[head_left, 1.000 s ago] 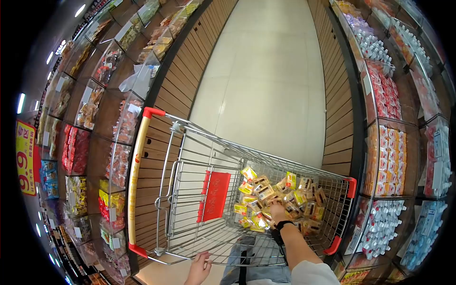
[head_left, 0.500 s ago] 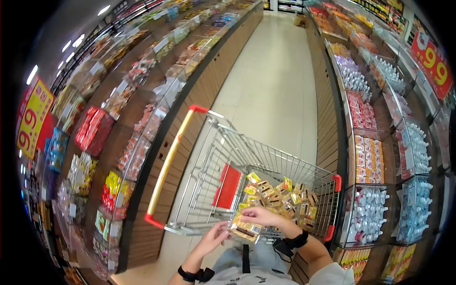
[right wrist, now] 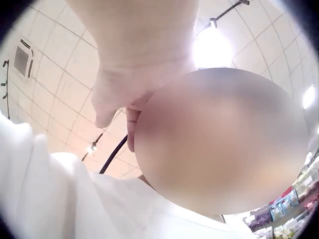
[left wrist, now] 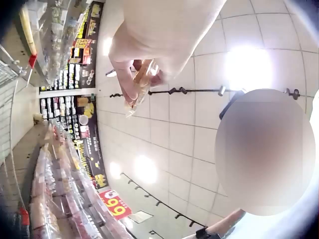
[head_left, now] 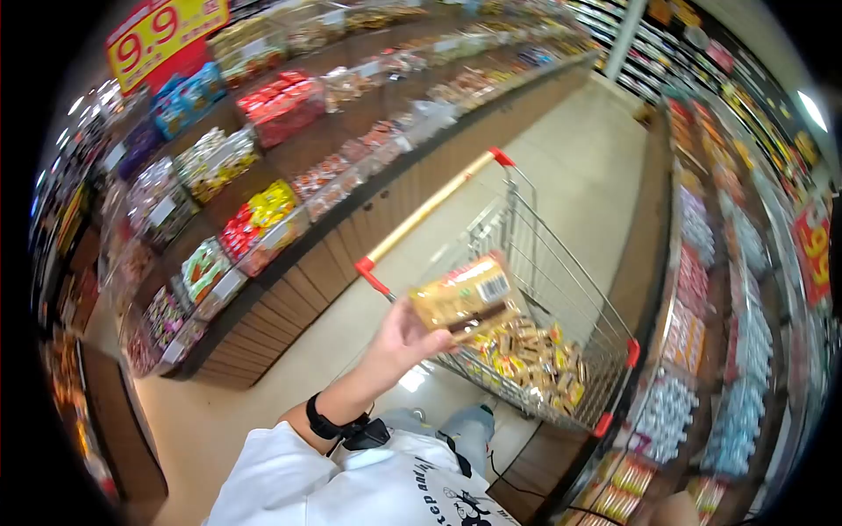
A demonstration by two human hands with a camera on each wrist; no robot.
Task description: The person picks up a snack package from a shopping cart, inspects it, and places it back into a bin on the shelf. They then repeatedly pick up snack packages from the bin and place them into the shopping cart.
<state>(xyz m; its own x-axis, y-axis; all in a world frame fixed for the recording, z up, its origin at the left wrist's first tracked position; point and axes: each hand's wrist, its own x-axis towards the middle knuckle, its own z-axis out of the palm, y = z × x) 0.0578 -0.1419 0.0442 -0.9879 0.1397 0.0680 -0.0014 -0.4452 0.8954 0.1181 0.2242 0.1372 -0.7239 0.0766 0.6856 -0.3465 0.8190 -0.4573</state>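
In the head view my left hand (head_left: pixel 399 342) grips a snack pack (head_left: pixel 465 294) by its near end, thumb below. The pack has a clear wrapper, a golden-brown face, a dark strip and a barcode label. Seen edge-on in the left wrist view, the pack (left wrist: pixel 141 87) lies between thumb and fingers. Below it the metal shopping cart (head_left: pixel 570 272) holds a heap of similar packs (head_left: pixel 535 359). My right hand (right wrist: pixel 137 79) is raised beside the blurred head area in the right wrist view. Its thumb and one finger extend loosely; the other fingers are hidden.
Snack bins (head_left: pixel 281 105) line the left side, above a wooden counter front (head_left: pixel 324 272). More bins with packs and pouches (head_left: pixel 693 307) run along the right. The tiled aisle floor (head_left: pixel 561 167) stretches ahead. A thin cable (head_left: pixel 517 482) hangs near my legs.
A pack came up from the heap in my right hand and passed to my left, which lifts it higher. My right hand moved away to beside the head. The view turned left.
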